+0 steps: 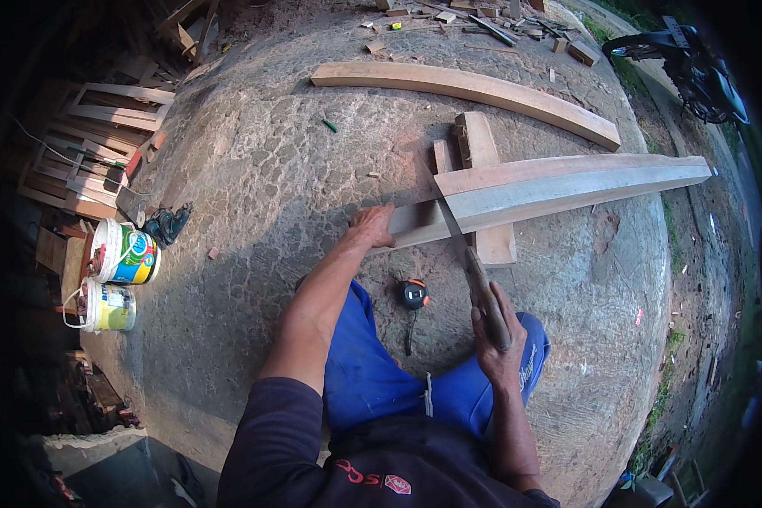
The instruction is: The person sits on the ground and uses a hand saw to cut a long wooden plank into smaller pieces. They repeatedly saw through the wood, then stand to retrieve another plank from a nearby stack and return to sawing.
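Note:
My left hand point(370, 224) grips the near-left end of a long squared timber point(567, 190), which lies over a shorter crosswise wooden block point(495, 244). My right hand point(495, 339) is closed on the handle of a handsaw point(455, 233), whose blade crosses the timber a little to the right of my left hand. Below the timber, between my blue-clad legs, a black and orange tape measure point(416, 293) rests on the concrete.
A second long timber point(466, 93) lies beyond, near a small green object point(328, 124). Offcuts point(582, 53) are scattered at the top. At left are two paint buckets point(125, 256) and stacked wooden frames point(118, 110). A motorbike point(694, 72) stands past the slab's right edge.

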Action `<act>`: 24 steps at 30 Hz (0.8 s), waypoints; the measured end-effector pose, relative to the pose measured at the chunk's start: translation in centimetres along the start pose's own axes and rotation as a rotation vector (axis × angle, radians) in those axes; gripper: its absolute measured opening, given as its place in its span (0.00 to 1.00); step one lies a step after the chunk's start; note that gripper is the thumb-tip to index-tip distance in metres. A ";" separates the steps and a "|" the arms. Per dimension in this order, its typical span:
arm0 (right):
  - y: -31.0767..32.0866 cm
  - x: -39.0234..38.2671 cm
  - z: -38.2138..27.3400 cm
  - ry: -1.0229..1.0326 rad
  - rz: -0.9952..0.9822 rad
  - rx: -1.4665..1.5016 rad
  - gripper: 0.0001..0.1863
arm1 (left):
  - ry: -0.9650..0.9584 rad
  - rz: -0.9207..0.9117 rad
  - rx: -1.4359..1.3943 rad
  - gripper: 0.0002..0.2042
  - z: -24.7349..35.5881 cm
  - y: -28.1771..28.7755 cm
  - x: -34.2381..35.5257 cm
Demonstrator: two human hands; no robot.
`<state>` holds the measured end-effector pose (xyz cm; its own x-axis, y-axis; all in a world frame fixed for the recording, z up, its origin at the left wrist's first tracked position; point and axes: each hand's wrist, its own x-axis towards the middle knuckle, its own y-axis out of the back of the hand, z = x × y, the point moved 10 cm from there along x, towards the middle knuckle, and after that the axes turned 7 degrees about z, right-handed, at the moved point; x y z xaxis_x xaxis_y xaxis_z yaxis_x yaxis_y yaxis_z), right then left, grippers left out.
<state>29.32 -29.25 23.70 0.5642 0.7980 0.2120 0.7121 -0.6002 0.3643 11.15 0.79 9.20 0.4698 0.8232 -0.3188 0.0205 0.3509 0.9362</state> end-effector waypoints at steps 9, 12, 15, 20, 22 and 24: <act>1.9 -3.0 -0.1 -0.100 -0.032 0.077 0.30 | 0.032 0.291 0.039 0.42 1.4 -0.4 0.3; 5.4 -6.2 -2.3 -0.027 -0.021 -0.083 0.30 | 0.006 0.213 0.040 0.42 1.2 0.2 1.3; 6.2 -6.7 -2.8 -0.012 -0.014 -0.103 0.30 | 0.017 0.153 0.043 0.42 0.9 0.4 1.7; 1.3 -1.1 -0.3 -0.060 0.009 0.062 0.29 | 0.003 0.116 0.035 0.43 0.9 1.5 2.7; -0.5 0.9 -0.7 0.010 0.009 0.083 0.29 | 0.037 0.029 0.015 0.48 0.2 1.3 3.3; -1.4 2.3 -1.1 0.055 0.029 0.024 0.29 | 0.058 -0.001 -0.015 0.50 -0.4 1.7 4.2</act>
<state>29.15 -26.50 24.69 0.5615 0.7814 0.2724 0.7056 -0.6241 0.3357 12.83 4.98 9.46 0.4181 0.8470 -0.3282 0.0076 0.3580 0.9337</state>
